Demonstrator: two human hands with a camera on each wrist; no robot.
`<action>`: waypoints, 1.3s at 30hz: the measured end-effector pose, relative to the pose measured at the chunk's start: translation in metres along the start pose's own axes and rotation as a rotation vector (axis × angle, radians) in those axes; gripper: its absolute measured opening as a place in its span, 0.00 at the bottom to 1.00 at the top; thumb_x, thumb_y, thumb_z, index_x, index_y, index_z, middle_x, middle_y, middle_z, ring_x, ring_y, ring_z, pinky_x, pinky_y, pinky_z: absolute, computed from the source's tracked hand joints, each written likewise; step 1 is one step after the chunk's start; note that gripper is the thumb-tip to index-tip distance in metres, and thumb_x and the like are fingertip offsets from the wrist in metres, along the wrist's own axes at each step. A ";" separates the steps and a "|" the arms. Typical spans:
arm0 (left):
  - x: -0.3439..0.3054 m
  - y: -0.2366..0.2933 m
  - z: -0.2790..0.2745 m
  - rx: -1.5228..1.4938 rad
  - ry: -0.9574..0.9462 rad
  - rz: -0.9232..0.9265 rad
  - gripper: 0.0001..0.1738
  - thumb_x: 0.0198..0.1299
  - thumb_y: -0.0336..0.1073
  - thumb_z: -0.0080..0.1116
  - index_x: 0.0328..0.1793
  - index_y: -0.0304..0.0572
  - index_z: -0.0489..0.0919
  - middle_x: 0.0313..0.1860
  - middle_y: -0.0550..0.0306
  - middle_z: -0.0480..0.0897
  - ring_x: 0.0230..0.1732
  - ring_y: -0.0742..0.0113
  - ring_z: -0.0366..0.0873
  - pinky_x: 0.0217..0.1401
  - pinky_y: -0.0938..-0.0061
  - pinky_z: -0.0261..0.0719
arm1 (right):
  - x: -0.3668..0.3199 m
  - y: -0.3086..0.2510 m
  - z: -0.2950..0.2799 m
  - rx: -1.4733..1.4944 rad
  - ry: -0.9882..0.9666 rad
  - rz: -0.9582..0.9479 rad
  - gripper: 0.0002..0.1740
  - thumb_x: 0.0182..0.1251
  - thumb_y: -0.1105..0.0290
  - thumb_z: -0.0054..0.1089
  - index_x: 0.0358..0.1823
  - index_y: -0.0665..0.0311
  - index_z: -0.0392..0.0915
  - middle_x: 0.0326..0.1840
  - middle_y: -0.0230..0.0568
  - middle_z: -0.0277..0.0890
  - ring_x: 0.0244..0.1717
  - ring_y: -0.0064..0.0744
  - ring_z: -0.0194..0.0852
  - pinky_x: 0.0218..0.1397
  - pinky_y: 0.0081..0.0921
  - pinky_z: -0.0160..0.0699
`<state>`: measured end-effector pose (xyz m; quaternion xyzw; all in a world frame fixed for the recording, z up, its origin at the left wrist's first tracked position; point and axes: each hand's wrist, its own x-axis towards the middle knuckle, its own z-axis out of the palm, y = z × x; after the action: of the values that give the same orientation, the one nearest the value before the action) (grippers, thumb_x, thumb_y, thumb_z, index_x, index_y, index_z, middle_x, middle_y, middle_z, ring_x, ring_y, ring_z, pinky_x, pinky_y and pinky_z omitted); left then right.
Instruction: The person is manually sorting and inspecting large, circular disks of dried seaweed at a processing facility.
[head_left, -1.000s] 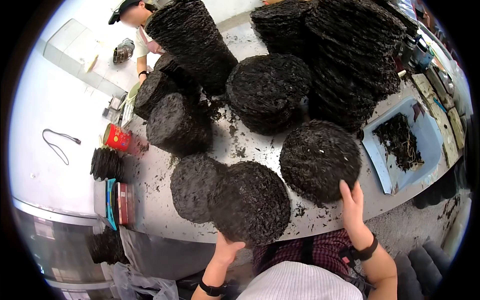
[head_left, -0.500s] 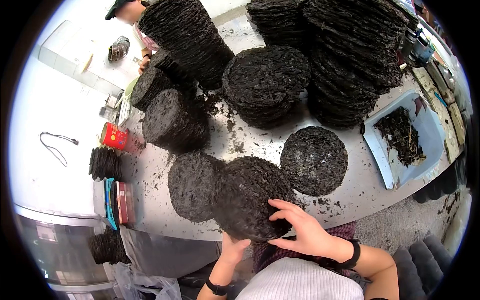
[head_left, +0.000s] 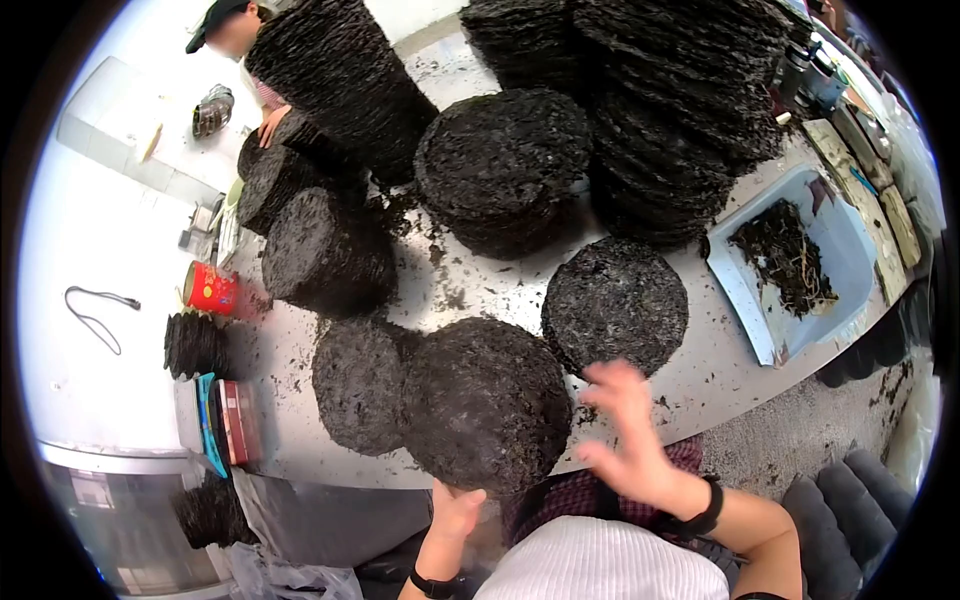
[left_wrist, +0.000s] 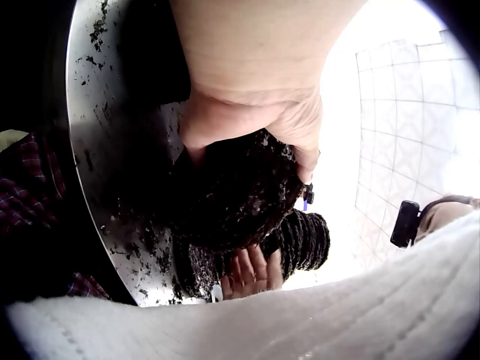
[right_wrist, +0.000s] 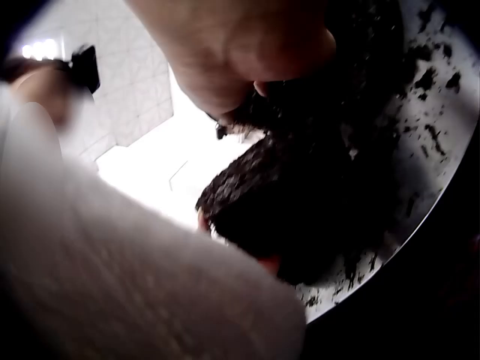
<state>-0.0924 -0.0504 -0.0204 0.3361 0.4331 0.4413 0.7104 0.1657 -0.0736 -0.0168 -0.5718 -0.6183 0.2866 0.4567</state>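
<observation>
Right now my left hand point(head_left: 457, 510) grips a dark round cake of what looks like dried seaweed point(head_left: 488, 405) at its near edge, thumb to one side and fingers to the other. My right hand point(head_left: 635, 450) holds nothing; its fingers are spread and blurred, just beside that cake, and I can't tell whether the fingertips touch the flat disc point(head_left: 615, 305) ahead of them. I have the gripped cake tilted at the near edge of the metal bench point(head_left: 720, 345), where it overlaps a greyer disc point(head_left: 360, 385) on its left in the head view.

Farther out, a short tilted stack point(head_left: 325, 250) and a thick round stack point(head_left: 505, 165) stand on the bench, amid loose crumbs. Behind them I see a tall leaning stack point(head_left: 335, 85) and a bigger ridged pile point(head_left: 670, 110). To my right sits a pale blue dustpan point(head_left: 838, 245) with dark scraps point(head_left: 785, 255) in it; to my left, a red can point(head_left: 210, 288). Across the bench, another person's hand point(head_left: 272, 125) rests among the stacks.
</observation>
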 end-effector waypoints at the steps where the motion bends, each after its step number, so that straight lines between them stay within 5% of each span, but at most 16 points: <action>1: 0.003 -0.002 0.003 0.033 -0.004 -0.017 0.50 0.37 0.36 0.77 0.69 0.38 0.62 0.63 0.55 0.71 0.64 0.57 0.69 0.68 0.59 0.67 | -0.002 -0.012 0.010 0.048 -0.088 -0.014 0.35 0.54 0.50 0.69 0.58 0.62 0.69 0.72 0.50 0.53 0.75 0.57 0.41 0.74 0.54 0.39; 3: 0.004 -0.004 0.004 0.102 0.004 -0.042 0.53 0.38 0.43 0.78 0.70 0.40 0.60 0.65 0.53 0.69 0.65 0.54 0.68 0.68 0.58 0.67 | 0.001 -0.027 0.025 -0.014 -0.233 -0.053 0.36 0.50 0.53 0.73 0.57 0.61 0.69 0.74 0.51 0.49 0.76 0.59 0.36 0.76 0.59 0.36; 11: 0.008 -0.011 -0.011 0.024 -0.028 -0.044 0.53 0.38 0.45 0.79 0.70 0.40 0.61 0.64 0.55 0.71 0.64 0.56 0.69 0.67 0.60 0.70 | 0.015 -0.025 0.019 0.241 -0.346 0.020 0.25 0.55 0.63 0.69 0.51 0.65 0.71 0.70 0.49 0.61 0.72 0.49 0.55 0.73 0.43 0.56; 12: 0.009 -0.010 -0.010 0.017 -0.018 -0.046 0.52 0.38 0.43 0.78 0.70 0.40 0.61 0.64 0.55 0.71 0.64 0.56 0.69 0.67 0.59 0.70 | 0.014 -0.029 0.015 0.266 -0.261 0.041 0.25 0.57 0.67 0.67 0.55 0.65 0.70 0.68 0.51 0.64 0.67 0.51 0.63 0.69 0.38 0.63; 15: 0.008 -0.006 -0.012 -0.006 0.004 -0.048 0.50 0.39 0.39 0.76 0.70 0.39 0.61 0.63 0.54 0.71 0.64 0.54 0.69 0.66 0.57 0.70 | 0.007 -0.028 -0.004 0.149 -0.059 0.092 0.26 0.64 0.69 0.59 0.61 0.69 0.66 0.66 0.53 0.66 0.65 0.48 0.66 0.69 0.39 0.62; 16: 0.008 -0.007 -0.015 -0.016 0.001 -0.041 0.50 0.39 0.39 0.76 0.70 0.39 0.61 0.63 0.53 0.71 0.64 0.54 0.69 0.66 0.57 0.70 | -0.002 -0.020 -0.008 0.261 0.062 0.327 0.25 0.66 0.70 0.55 0.63 0.71 0.65 0.65 0.53 0.68 0.63 0.46 0.67 0.68 0.38 0.62; 18: 0.008 -0.007 -0.018 -0.027 -0.003 -0.030 0.49 0.39 0.38 0.75 0.70 0.39 0.61 0.63 0.53 0.71 0.64 0.53 0.69 0.66 0.56 0.70 | -0.012 0.007 -0.022 0.440 0.244 0.589 0.26 0.70 0.71 0.48 0.67 0.73 0.60 0.67 0.53 0.65 0.65 0.41 0.65 0.69 0.35 0.59; 21: 0.006 -0.005 -0.016 -0.044 -0.023 -0.027 0.49 0.41 0.39 0.74 0.70 0.38 0.61 0.63 0.52 0.71 0.64 0.52 0.69 0.67 0.55 0.70 | -0.009 0.050 -0.015 0.185 0.616 0.452 0.31 0.72 0.70 0.46 0.72 0.72 0.50 0.73 0.51 0.53 0.74 0.40 0.49 0.76 0.33 0.44; 22: 0.007 -0.004 -0.015 -0.064 -0.040 -0.027 0.49 0.41 0.39 0.73 0.70 0.38 0.61 0.63 0.51 0.71 0.64 0.51 0.69 0.67 0.55 0.69 | -0.011 0.049 -0.018 0.133 0.576 0.440 0.34 0.71 0.69 0.48 0.74 0.71 0.47 0.75 0.51 0.47 0.77 0.42 0.38 0.78 0.33 0.35; 24: 0.006 -0.004 -0.016 -0.090 -0.044 -0.034 0.49 0.42 0.40 0.73 0.70 0.38 0.61 0.64 0.50 0.71 0.65 0.51 0.69 0.68 0.54 0.69 | -0.013 0.031 -0.012 0.104 0.418 0.279 0.33 0.64 0.69 0.56 0.68 0.69 0.57 0.71 0.51 0.54 0.75 0.46 0.45 0.76 0.39 0.42; 25: 0.003 -0.004 -0.020 -0.096 -0.034 -0.046 0.49 0.42 0.41 0.73 0.70 0.37 0.61 0.64 0.49 0.71 0.65 0.50 0.69 0.69 0.54 0.68 | -0.008 0.015 -0.015 -0.126 0.189 0.119 0.27 0.60 0.68 0.60 0.61 0.64 0.66 0.69 0.51 0.57 0.74 0.50 0.47 0.75 0.44 0.44; 28: 0.002 0.004 -0.011 -0.121 -0.058 -0.056 0.49 0.42 0.43 0.73 0.70 0.37 0.62 0.66 0.48 0.70 0.65 0.50 0.69 0.70 0.53 0.68 | 0.005 -0.029 0.001 -0.073 -0.089 -0.030 0.34 0.49 0.54 0.73 0.56 0.58 0.71 0.69 0.48 0.58 0.74 0.56 0.43 0.75 0.57 0.37; 37: 0.006 0.017 -0.001 -0.178 -0.101 -0.063 0.52 0.37 0.45 0.78 0.70 0.38 0.64 0.66 0.48 0.71 0.66 0.50 0.69 0.70 0.54 0.68 | 0.021 -0.046 0.010 -0.080 -0.316 -0.200 0.37 0.54 0.54 0.69 0.62 0.65 0.69 0.72 0.50 0.57 0.75 0.50 0.51 0.75 0.50 0.48; 39: 0.008 0.016 -0.002 -0.167 -0.103 -0.053 0.51 0.37 0.43 0.77 0.69 0.38 0.65 0.65 0.48 0.72 0.65 0.50 0.70 0.69 0.54 0.68 | 0.020 -0.046 0.007 -0.087 -0.326 -0.208 0.33 0.55 0.62 0.65 0.62 0.66 0.69 0.71 0.51 0.60 0.72 0.49 0.56 0.74 0.48 0.53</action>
<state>-0.0980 -0.0368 -0.0104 0.2865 0.3665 0.4393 0.7685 0.1405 -0.0617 0.0249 -0.4699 -0.7516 0.2998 0.3526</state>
